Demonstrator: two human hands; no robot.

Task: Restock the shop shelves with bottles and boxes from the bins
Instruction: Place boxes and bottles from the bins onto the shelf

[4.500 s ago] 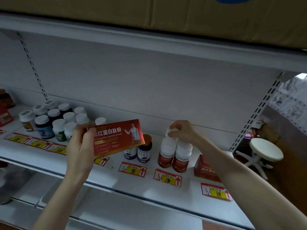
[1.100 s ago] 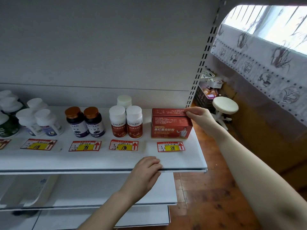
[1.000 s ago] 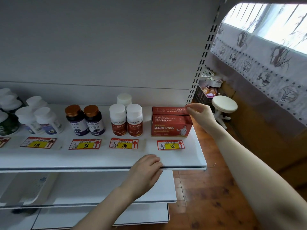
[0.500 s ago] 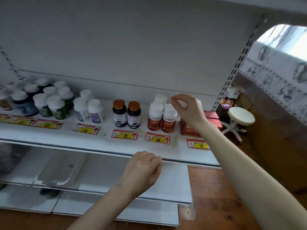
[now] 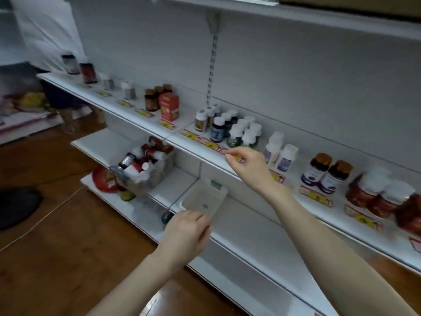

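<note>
A clear bin (image 5: 145,176) packed with bottles and red boxes stands on the lower shelf (image 5: 246,226), left of centre. Beside it lies an empty clear bin (image 5: 205,199). My left hand (image 5: 186,231) hovers just in front of the empty bin, fingers loosely curled, holding nothing. My right hand (image 5: 247,166) hangs in front of the upper shelf's edge (image 5: 205,153), also loosely curled with nothing in it. On that shelf stand white-capped bottles (image 5: 243,133), brown-capped bottles (image 5: 325,174), red-labelled bottles (image 5: 376,197) and an upright red box (image 5: 169,109).
Another person's legs (image 5: 66,108) stand by the shelf's far left end. A black round object (image 5: 16,206) lies on the wooden floor at left. A red disc (image 5: 102,182) leans by the full bin. A higher shelf (image 5: 296,14) runs overhead.
My view has swung left along the shelves, bringing the bins into sight. My right hand has come away from the red box at the right end; my left hand has dropped towards the lower shelf.
</note>
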